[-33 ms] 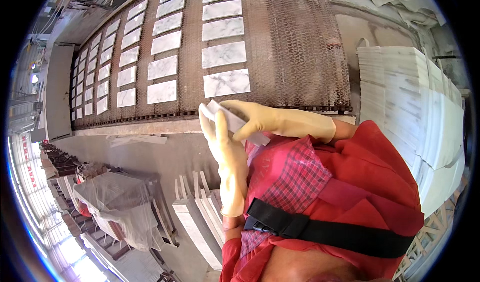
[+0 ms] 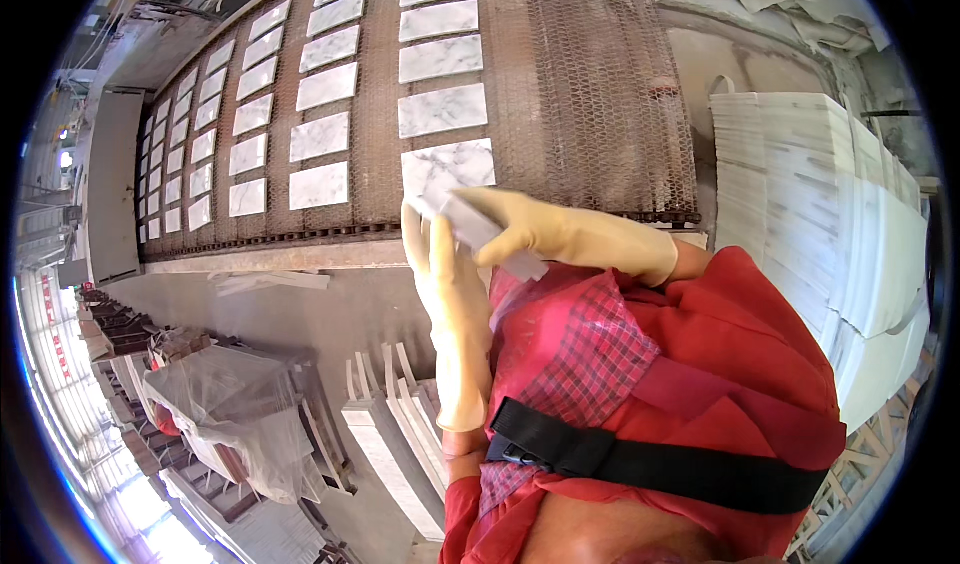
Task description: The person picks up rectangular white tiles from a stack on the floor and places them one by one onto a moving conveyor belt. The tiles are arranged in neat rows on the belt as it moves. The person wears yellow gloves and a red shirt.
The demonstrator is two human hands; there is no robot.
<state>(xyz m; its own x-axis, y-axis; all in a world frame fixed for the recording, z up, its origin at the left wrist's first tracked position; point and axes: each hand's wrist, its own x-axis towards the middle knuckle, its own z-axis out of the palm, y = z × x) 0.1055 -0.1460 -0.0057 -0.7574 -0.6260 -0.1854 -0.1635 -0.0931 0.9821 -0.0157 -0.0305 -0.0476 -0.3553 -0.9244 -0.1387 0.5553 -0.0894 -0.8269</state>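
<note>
Both my hands wear long cream rubber gloves. They hold what look like pale marble tiles (image 2: 478, 227), pressed together and tilted, just in front of my body at the near edge of the mesh conveyor (image 2: 590, 94). My left hand (image 2: 432, 264) is closed around their left side, fingers pointing up. My right hand (image 2: 510, 222) grips them from the right, thumb on the near face. How many tiles I hold cannot be made out. Right beyond my fingers lies a grey-veined marble tile (image 2: 450, 164), flat on the mesh, its near edge partly hidden by my hands.
Several rows of similar tiles (image 2: 325, 136) lie along the conveyor toward the left. A tall stack of white slabs (image 2: 770, 184) stands at the right. Behind me to the left are long stone strips (image 2: 395, 454) and a plastic-covered pile (image 2: 240, 404).
The held tiles have tipped slightly, their near end shifting a little to the right, with both hands still around them. The tiles on the conveyor have shifted slightly left in view.
</note>
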